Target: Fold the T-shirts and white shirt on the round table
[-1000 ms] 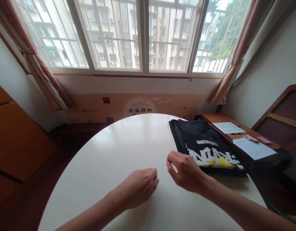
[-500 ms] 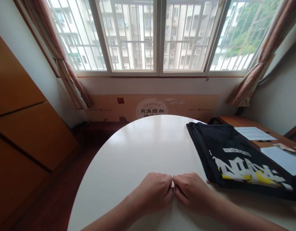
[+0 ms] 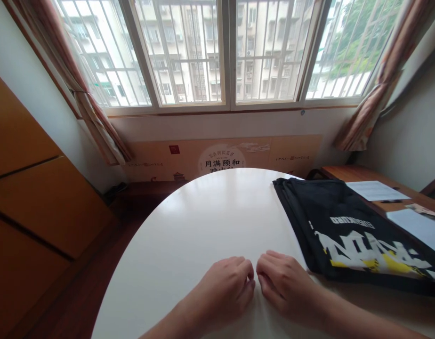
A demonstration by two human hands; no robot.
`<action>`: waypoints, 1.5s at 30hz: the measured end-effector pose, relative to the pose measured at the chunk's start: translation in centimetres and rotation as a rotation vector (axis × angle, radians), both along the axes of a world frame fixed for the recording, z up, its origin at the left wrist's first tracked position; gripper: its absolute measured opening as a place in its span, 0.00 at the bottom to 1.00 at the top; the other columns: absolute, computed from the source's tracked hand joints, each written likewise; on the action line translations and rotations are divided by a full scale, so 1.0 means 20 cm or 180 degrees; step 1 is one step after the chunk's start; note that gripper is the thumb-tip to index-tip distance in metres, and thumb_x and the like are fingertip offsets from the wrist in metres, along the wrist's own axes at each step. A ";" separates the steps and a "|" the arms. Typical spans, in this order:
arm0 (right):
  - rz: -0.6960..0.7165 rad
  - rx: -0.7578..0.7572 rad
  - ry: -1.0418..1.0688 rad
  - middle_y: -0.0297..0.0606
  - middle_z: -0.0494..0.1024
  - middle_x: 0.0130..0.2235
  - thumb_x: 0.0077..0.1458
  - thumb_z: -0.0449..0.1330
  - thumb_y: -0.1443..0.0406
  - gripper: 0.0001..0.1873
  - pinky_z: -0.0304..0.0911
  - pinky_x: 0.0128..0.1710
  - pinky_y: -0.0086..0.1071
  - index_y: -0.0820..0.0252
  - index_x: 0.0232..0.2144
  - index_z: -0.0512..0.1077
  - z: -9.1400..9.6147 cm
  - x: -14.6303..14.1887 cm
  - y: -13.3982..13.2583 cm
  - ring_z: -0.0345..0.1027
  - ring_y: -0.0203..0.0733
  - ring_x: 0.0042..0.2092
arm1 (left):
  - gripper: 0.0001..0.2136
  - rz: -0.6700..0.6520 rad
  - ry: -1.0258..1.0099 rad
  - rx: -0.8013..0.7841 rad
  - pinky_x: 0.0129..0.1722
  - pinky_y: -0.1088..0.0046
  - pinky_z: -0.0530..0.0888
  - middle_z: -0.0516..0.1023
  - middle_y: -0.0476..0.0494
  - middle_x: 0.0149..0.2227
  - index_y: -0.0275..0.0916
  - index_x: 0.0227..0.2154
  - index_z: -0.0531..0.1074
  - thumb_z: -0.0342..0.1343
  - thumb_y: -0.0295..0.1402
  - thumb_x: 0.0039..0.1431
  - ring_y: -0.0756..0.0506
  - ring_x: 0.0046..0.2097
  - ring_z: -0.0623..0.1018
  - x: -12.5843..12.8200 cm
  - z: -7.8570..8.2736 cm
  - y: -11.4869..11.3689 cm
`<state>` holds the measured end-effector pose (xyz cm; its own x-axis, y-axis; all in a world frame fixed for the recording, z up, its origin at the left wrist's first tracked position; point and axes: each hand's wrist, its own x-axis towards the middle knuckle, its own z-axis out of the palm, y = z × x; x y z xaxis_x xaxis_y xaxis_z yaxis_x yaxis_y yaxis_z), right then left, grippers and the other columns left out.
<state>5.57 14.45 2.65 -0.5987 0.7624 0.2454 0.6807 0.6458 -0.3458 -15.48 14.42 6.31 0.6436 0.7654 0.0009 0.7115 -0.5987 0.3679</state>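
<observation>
My left hand (image 3: pixel 225 288) and my right hand (image 3: pixel 283 282) rest side by side on the white round table (image 3: pixel 203 221), near its front edge. Both have their fingers curled under, knuckles almost touching, and nothing shows in either. A folded black garment (image 3: pixel 348 230) with white and yellow print lies on the table just right of my right hand, a small gap from it.
A wooden side table (image 3: pixel 369 179) with white papers (image 3: pixel 376 190) stands at the right. Barred windows, curtains and a printed cardboard panel (image 3: pixel 221 157) run along the far wall. An orange-brown cabinet (image 3: pixel 34 197) fills the left side, dark floor below it.
My two hands came together from apart and settled onto the table with fingers curled. The view has swung left, so the garment sits further right.
</observation>
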 end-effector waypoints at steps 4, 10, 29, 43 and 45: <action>-0.0126 0.0293 0.0368 0.57 0.76 0.61 0.67 0.53 0.64 0.23 0.63 0.64 0.54 0.65 0.62 0.69 -0.02 0.03 0.03 0.68 0.59 0.63 | 0.21 0.0207 -0.0356 0.0321 0.65 0.54 0.71 0.77 0.37 0.62 0.43 0.64 0.68 0.52 0.32 0.70 0.37 0.62 0.75 -0.06 0.01 0.04; 0.0315 -0.0394 -0.0247 0.54 0.50 0.77 0.71 0.54 0.48 0.46 0.38 0.76 0.62 0.66 0.78 0.46 -0.03 0.11 0.08 0.41 0.61 0.78 | 0.42 -0.0151 0.0302 -0.0253 0.75 0.41 0.51 0.48 0.40 0.78 0.47 0.78 0.46 0.52 0.58 0.69 0.28 0.78 0.47 -0.15 0.00 0.10; 0.0457 -0.0622 -0.0483 0.50 0.42 0.78 0.69 0.51 0.38 0.52 0.27 0.76 0.59 0.64 0.78 0.42 0.00 0.12 0.08 0.33 0.56 0.79 | 0.47 -0.0006 0.0358 -0.0496 0.72 0.30 0.39 0.42 0.39 0.78 0.49 0.78 0.43 0.52 0.65 0.65 0.27 0.78 0.40 -0.11 -0.01 0.07; 0.0402 -0.0802 -0.0481 0.50 0.40 0.78 0.69 0.51 0.37 0.52 0.24 0.74 0.66 0.62 0.78 0.39 0.02 0.12 0.07 0.33 0.59 0.79 | 0.47 0.0004 0.0442 -0.0552 0.72 0.31 0.38 0.40 0.40 0.79 0.48 0.78 0.41 0.51 0.64 0.66 0.27 0.78 0.38 -0.11 -0.01 0.08; 0.0409 -0.0776 -0.0469 0.49 0.40 0.78 0.69 0.51 0.38 0.52 0.24 0.74 0.66 0.62 0.78 0.39 0.01 0.12 0.07 0.33 0.59 0.79 | 0.47 0.0003 0.0428 -0.0548 0.72 0.30 0.38 0.40 0.40 0.79 0.48 0.78 0.42 0.51 0.65 0.66 0.27 0.78 0.38 -0.11 -0.01 0.08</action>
<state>8.01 15.94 2.90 -0.7095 0.7040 -0.0320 0.6532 0.6399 -0.4049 -17.63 15.95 6.11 0.6285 0.7473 -0.2156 0.7615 -0.5346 0.3665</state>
